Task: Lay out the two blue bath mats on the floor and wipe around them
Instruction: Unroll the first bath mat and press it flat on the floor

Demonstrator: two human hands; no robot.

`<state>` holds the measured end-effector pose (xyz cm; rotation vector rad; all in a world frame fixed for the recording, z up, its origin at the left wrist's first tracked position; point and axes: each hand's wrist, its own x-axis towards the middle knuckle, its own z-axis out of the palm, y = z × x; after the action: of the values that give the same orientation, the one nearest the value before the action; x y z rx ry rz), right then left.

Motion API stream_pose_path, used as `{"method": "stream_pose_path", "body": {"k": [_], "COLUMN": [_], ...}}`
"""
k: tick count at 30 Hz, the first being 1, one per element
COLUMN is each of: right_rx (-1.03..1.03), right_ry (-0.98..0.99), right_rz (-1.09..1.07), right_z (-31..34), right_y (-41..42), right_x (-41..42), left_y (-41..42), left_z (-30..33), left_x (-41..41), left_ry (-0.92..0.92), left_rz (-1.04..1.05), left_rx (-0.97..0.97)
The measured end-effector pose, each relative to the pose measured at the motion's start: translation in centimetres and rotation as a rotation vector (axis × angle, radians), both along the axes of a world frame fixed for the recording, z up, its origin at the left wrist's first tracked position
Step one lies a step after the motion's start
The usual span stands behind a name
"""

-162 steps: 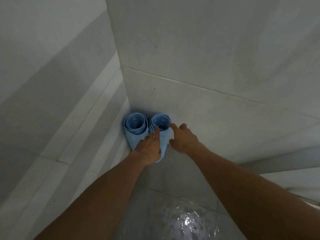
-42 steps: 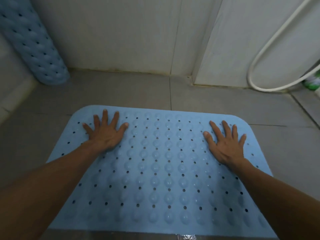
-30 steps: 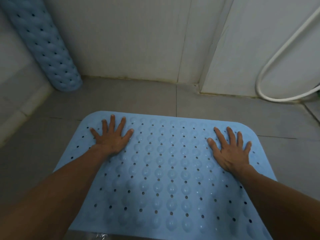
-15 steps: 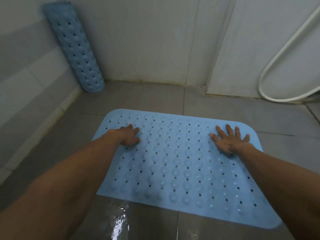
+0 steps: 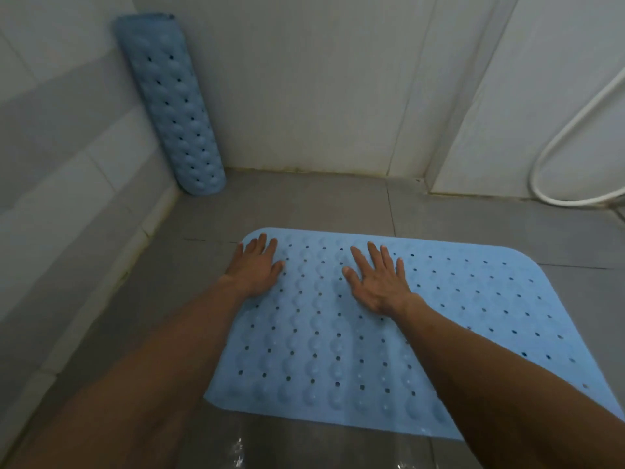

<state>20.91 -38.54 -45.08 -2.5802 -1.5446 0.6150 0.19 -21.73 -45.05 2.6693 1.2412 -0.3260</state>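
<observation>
Grey tiled bathroom floor (image 5: 304,204) is filling most of the head view, pale wall tiles are rising behind and to the left, and a wet glare is showing on the floor at the bottom edge. I'm watching the unrolled bath mat (image 5: 456,319) lying flat on the floor, its far left corner near the left wall, its right end running out toward the frame edge. It is sitting further right in view than half a second ago, mostly because the head is turning left.

Second bath mat, the rolled one (image 5: 172,106), is standing on end in the far left corner, leaning against the wall, well apart from the flat one and not yet opened. White hose (image 5: 554,150) is looping against the right wall.

Both hands are now bunching on the left part of the flat mat. Right hand (image 5: 380,282) is sliding in from the right side toward the middle, fingers straight and spread, palm pressing down. Left hand (image 5: 257,269) is flattening at the far left corner after being half curled a moment ago, fingers straight and close together, tips reaching the mat's edge. Neither grip is pinching anything; both are just pressing.

I'm reading this as mat one nearly seated, with smoothing finishing. Mat two and the wiping are still waiting.
</observation>
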Motion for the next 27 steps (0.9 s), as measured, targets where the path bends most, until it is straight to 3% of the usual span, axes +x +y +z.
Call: {"method": "stream_pose_path", "body": {"k": [6, 12, 22, 27], "right_rx": [0.086, 0.236, 0.387, 0.337], "right_ry": [0.007, -0.137, -0.193, -0.212], "right_rz": [-0.030, -0.133, -0.242, -0.216], "right_z": [-2.8, -6.1, -6.4, -6.7], "right_y": [5.9, 8.8, 10.0, 10.0], "right_x": [-4.1, -3.1, -2.5, -2.7], "left_y": [1.2, 2.6, 2.6, 2.1], "left_z": [-3.1, -5.8, -6.5, -6.9], "left_x": [1.4, 4.4, 5.9, 6.0], "left_ry": [-0.166, -0.298, -0.293, -0.291], "left_rz": [0.020, 0.073, 0.124, 0.120], "left_rx": [0.070, 0.067, 0.041, 0.163]}}
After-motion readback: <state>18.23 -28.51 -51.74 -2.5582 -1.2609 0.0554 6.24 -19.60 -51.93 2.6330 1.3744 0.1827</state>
